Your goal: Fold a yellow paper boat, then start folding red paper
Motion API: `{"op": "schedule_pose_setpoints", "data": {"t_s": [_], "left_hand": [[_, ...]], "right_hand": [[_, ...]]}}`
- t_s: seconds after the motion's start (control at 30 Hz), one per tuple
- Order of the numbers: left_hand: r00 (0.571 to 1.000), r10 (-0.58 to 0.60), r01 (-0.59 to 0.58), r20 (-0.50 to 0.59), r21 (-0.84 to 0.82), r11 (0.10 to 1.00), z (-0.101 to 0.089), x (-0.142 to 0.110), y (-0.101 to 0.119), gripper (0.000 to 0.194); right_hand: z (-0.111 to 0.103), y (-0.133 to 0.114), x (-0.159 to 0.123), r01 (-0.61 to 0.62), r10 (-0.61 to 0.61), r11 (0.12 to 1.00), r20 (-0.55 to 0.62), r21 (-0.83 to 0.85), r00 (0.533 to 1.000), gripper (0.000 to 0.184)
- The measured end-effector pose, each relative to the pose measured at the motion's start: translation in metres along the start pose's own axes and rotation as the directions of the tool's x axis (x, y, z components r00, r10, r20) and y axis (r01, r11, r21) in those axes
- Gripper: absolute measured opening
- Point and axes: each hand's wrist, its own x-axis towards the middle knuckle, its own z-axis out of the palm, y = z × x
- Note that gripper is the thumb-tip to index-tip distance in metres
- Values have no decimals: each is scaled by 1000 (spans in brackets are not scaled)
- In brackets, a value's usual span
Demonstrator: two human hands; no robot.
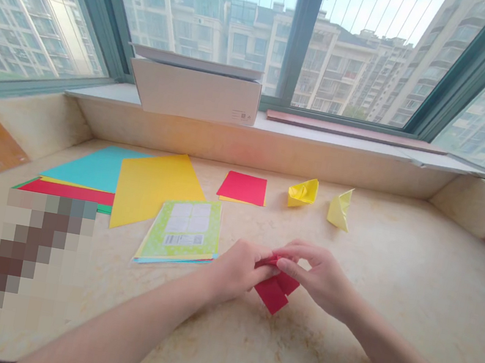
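A partly folded piece of red paper (pixel 274 293) is held just above the stone counter, its square flaps pointing toward me. My left hand (pixel 241 268) grips its left side, with the fingers partly hidden behind the folds. From the right, my right hand (pixel 311 275) pinches the upper edge between thumb and fingers. Beyond my hands stand two folded paper shapes, a bright yellow one (pixel 302 193) and a paler yellow one (pixel 340 209). A small stack of square paper with red on top (pixel 242 188) lies farther back.
Large coloured sheets, including a yellow sheet (pixel 152 188) and a blue sheet (pixel 91 165), lie at the left. A green-patterned paper pack (pixel 183 230) overlaps the yellow one. On the window ledge stands a white box (pixel 196 92) beside a long flat strip (pixel 353 131).
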Motion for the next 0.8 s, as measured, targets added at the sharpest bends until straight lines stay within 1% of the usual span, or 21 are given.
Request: {"op": "schedule_pose_setpoints", "data": {"t_s": [0.1,0.3,0.47,0.6,0.67,0.7,0.8], "left_hand": [[999,-36,37,41,-41,998,2,-1,1,25],[996,-61,67,72,-87,994,4,0,-1,20],[995,-71,78,76,-102,992,5,0,-3,21],[996,-51,59,77,-109,992,4,-1,-2,22],[997,-52,57,55,-100,993,3,-1,0,26],[998,-55,58,34,-92,994,2,-1,0,28],[996,-54,48,-76,-74,996,0,-1,2,29]], "right_hand": [[3,1,0,5,-4,999,-14,33,1000,24],[5,2,2,-132,137,973,-16,188,990,26],[9,-1,2,-168,182,963,-49,211,982,29],[10,-2,2,-174,194,963,-76,208,978,35],[7,-1,3,-190,205,960,-51,206,977,42],[4,-1,3,-199,206,961,-17,194,978,46],[-7,1,4,-217,199,966,132,144,971,55]]}}
